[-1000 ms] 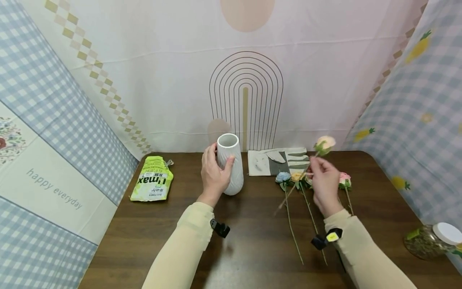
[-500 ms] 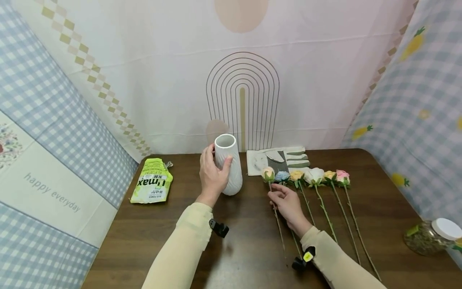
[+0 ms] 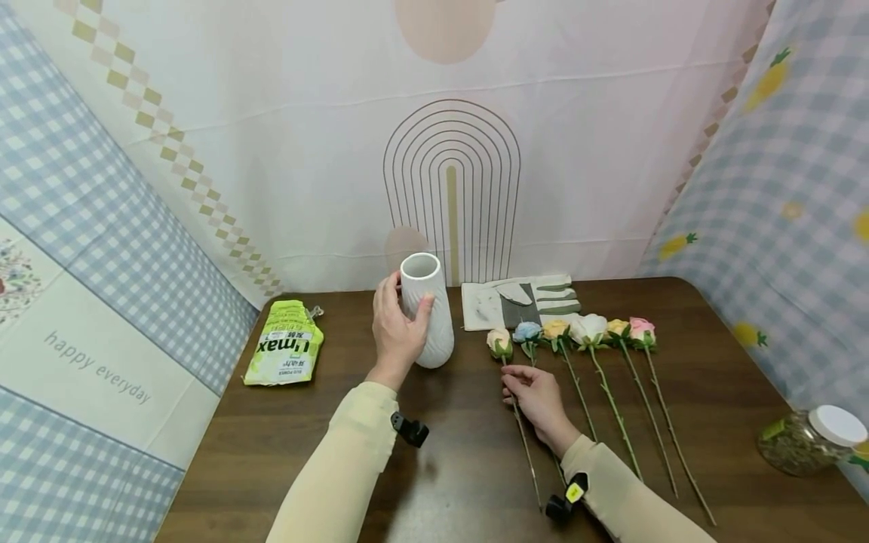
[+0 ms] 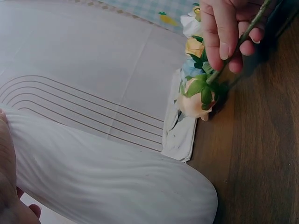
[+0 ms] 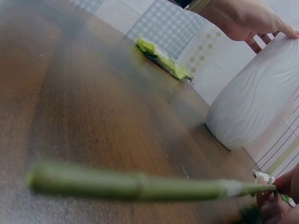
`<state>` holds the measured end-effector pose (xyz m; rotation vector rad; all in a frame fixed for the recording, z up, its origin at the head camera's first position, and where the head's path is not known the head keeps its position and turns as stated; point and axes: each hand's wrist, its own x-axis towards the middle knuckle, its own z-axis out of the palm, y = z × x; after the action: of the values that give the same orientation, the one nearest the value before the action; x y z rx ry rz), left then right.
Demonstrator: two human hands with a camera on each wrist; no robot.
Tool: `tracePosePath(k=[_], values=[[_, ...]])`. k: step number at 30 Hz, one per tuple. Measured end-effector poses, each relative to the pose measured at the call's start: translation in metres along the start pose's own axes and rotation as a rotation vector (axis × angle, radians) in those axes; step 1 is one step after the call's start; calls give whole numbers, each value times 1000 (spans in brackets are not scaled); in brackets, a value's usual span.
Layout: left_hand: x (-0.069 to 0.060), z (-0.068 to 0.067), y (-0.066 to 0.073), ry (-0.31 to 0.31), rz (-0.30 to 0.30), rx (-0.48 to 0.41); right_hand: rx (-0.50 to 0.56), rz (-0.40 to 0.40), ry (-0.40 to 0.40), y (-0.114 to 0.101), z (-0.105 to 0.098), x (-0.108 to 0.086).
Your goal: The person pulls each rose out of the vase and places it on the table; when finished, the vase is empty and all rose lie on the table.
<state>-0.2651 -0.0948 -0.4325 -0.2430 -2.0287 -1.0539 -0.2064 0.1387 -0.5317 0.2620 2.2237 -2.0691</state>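
My left hand [image 3: 399, 329] grips a white ribbed vase [image 3: 434, 324], fingers behind it and thumb on the front near the mouth. The vase stands upright on the brown table. To its right, my right hand [image 3: 538, 400] pinches the stem of a peach artificial rose [image 3: 499, 343], just below the leaves. In the left wrist view, the thumb and fingers of that hand hold the green stem [image 4: 254, 21], with the bloom [image 4: 196, 100] pointing away from it. Close to the right wrist camera, the stem's cut end [image 5: 46, 177] looms large and blurred.
Several more artificial roses lie in a row to the right: a blue one [image 3: 527, 332], a white one [image 3: 589, 329], a pink one [image 3: 641, 330] and yellow ones. Behind them is a work glove [image 3: 498, 305]. A green pouch [image 3: 285, 343] lies left, a lidded jar [image 3: 801, 445] far right.
The peach rose in my right hand has come down from above the row, leftward, to the row's left end beside the blue one. My left hand has stayed on the vase.
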Motion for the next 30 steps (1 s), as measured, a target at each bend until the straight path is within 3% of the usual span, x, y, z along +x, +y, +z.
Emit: tracePosePath(k=[6, 12, 21, 30], values=[[0, -1, 0, -7, -6, -3, -2, -19, 7, -1, 1, 0], [0, -2, 2, -16, -19, -8, -156, -99, 25, 0, 0, 2], [0, -2, 2, -9, -20, -9, -337, -128, 82, 3, -2, 1], [-1, -2, 4, -6, -18, -13, -388, -126, 68, 2, -3, -3]])
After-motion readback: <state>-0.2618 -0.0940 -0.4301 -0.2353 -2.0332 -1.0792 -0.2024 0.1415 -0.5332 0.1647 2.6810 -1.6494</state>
